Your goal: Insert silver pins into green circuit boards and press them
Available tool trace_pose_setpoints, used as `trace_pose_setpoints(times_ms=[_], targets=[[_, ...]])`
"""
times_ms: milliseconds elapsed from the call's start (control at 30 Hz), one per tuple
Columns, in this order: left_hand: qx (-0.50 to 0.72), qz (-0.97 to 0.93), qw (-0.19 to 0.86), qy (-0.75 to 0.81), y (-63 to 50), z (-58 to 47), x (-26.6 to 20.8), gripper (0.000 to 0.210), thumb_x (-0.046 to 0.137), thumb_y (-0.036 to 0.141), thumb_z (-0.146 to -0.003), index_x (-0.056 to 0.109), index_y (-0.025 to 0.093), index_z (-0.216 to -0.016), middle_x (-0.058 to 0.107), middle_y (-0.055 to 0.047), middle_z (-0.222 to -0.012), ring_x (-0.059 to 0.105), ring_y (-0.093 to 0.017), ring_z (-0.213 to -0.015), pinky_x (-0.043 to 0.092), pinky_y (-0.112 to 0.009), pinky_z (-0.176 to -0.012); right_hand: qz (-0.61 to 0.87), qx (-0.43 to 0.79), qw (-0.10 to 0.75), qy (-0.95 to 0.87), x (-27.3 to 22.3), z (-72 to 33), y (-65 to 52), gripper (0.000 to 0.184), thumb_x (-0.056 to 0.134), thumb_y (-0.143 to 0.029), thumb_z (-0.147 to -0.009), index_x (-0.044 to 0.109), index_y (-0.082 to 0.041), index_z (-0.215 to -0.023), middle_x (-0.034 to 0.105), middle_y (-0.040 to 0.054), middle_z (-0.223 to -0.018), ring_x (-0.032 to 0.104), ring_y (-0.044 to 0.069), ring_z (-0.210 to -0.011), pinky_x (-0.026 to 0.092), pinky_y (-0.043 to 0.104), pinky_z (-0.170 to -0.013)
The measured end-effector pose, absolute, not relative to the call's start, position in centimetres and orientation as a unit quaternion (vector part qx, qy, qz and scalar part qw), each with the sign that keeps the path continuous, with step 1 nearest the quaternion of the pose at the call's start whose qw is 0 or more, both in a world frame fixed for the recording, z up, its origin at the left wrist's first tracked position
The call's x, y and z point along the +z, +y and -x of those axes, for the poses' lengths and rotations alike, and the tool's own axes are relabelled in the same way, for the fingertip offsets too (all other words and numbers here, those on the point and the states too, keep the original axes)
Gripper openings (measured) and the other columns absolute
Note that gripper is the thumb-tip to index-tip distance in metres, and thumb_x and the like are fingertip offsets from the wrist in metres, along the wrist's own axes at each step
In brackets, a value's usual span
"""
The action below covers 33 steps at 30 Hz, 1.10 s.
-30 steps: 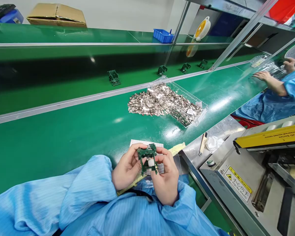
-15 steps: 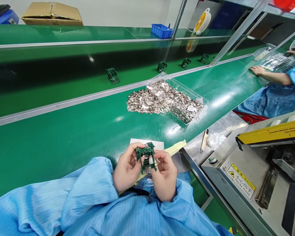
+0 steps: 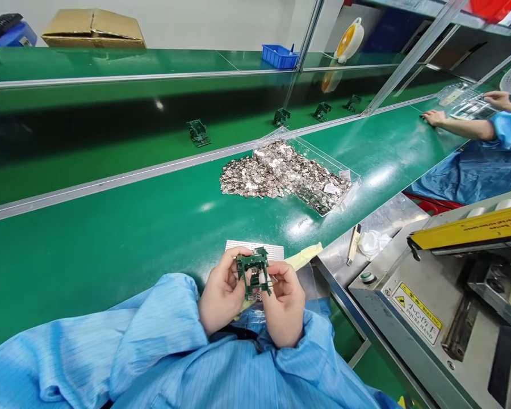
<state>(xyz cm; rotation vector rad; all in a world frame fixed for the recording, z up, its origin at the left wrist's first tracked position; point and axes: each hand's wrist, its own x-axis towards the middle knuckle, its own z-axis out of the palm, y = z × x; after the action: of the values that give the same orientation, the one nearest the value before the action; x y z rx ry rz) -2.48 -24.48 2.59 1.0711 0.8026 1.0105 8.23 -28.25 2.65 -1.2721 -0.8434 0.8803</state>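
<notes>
A dark green plastic frame (image 3: 255, 262) with open gaps is held upright close to my body. My left hand (image 3: 222, 292) grips its left side, thumb at the front and fingers behind. My right hand (image 3: 284, 304) holds the right side, its thumb reaching into the frame's opening. Any small part under the thumbs is too hidden to make out. Beneath the hands lies a white ridged sheet (image 3: 276, 250), partly covered, with a pale yellow strip (image 3: 304, 257) at its right.
Small metal pieces (image 3: 249, 177) spill from a clear tray (image 3: 351, 193) on the green bench. Several similar green frames (image 3: 199, 133) stand on the belt behind. At right are a machine (image 3: 392, 301), a cutter knife (image 3: 354, 244) and a co-worker's hands (image 3: 434, 118).
My hands and the green frame stay almost in place, with only a slight shift. The co-worker's hands at the right have moved, the nearer one a little leftward.
</notes>
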Motion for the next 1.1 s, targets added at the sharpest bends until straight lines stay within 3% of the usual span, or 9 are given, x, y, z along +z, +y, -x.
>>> trace_pose_setpoints(times_ms=[267, 433, 600, 700, 833, 1100], targets=[[0.447, -0.494, 0.652, 0.361, -24.6, 2.4, 2.7, 0.029, 0.063, 0.022, -0.082, 0.049, 0.021, -0.108, 0.053, 0.002, -0.076, 0.055, -0.01, -0.064, 0.051, -0.02, -0.059, 0.556, 0.364, 0.648, -0.372, 2.5, -8.2, -28.3, 0.012, 0.065, -0.015, -0.073, 0.055, -0.019, -0.075, 0.057, 0.0, -0.077, 0.058, 0.013, -0.066, 0.052, 0.022, -0.054], [0.437, -0.513, 0.654, 0.343, -25.0, 2.2, 2.6, 0.029, 0.062, 0.027, -0.084, 0.048, 0.022, -0.11, 0.058, -0.001, -0.083, 0.058, -0.011, -0.066, 0.054, -0.022, -0.063, 0.558, 0.379, 0.649, -0.353, 3.0, -8.2, -29.0, 0.012, 0.065, -0.021, -0.075, 0.054, -0.021, -0.077, 0.059, 0.0014, -0.079, 0.06, 0.015, -0.069, 0.052, 0.024, -0.055], [0.396, -0.526, 0.679, 0.325, -24.8, 2.6, 2.8, 0.035, 0.062, 0.031, -0.085, 0.047, 0.022, -0.116, 0.06, -0.003, -0.093, 0.062, -0.013, -0.076, 0.056, -0.024, -0.068, 0.589, 0.3, 0.654, -0.367, 2.0, -11.3, -31.2, 0.013, 0.06, -0.029, -0.084, 0.059, -0.02, -0.093, 0.063, 0.0064, -0.095, 0.062, 0.019, -0.086, 0.054, 0.03, -0.073], [0.389, -0.517, 0.69, 0.324, -23.3, 2.5, 2.9, 0.04, 0.063, 0.033, -0.084, 0.044, 0.021, -0.116, 0.062, -0.005, -0.097, 0.063, -0.015, -0.078, 0.057, -0.027, -0.068, 0.656, 0.248, 0.619, -0.352, -0.7, -14.0, -32.7, 0.019, 0.057, -0.036, -0.087, 0.062, -0.018, -0.09, 0.066, 0.006, -0.086, 0.061, 0.019, -0.078, 0.051, 0.03, -0.07], [0.407, -0.564, 0.642, 0.323, -20.8, 1.1, 2.1, 0.042, 0.065, 0.031, -0.082, 0.044, 0.018, -0.116, 0.063, -0.004, -0.093, 0.063, -0.014, -0.085, 0.052, -0.025, -0.075, 0.619, 0.385, 0.543, -0.416, -3.9, -14.7, -33.3, 0.034, 0.053, -0.046, -0.088, 0.067, -0.016, -0.082, 0.066, 0.0046, -0.07, 0.061, 0.019, -0.067, 0.05, 0.029, -0.062], [0.415, -0.586, 0.614, 0.328, -20.0, -0.5, 0.8, 0.039, 0.062, 0.027, -0.083, 0.045, 0.017, -0.117, 0.064, -0.006, -0.1, 0.061, -0.014, -0.088, 0.049, -0.023, -0.075, 0.566, 0.402, 0.543, -0.472, -4.6, -13.6, -31.6, 0.043, 0.046, -0.047, -0.092, 0.067, -0.018, -0.069, 0.06, 0.0018, -0.062, 0.055, 0.016, -0.061, 0.046, 0.028, -0.059]])
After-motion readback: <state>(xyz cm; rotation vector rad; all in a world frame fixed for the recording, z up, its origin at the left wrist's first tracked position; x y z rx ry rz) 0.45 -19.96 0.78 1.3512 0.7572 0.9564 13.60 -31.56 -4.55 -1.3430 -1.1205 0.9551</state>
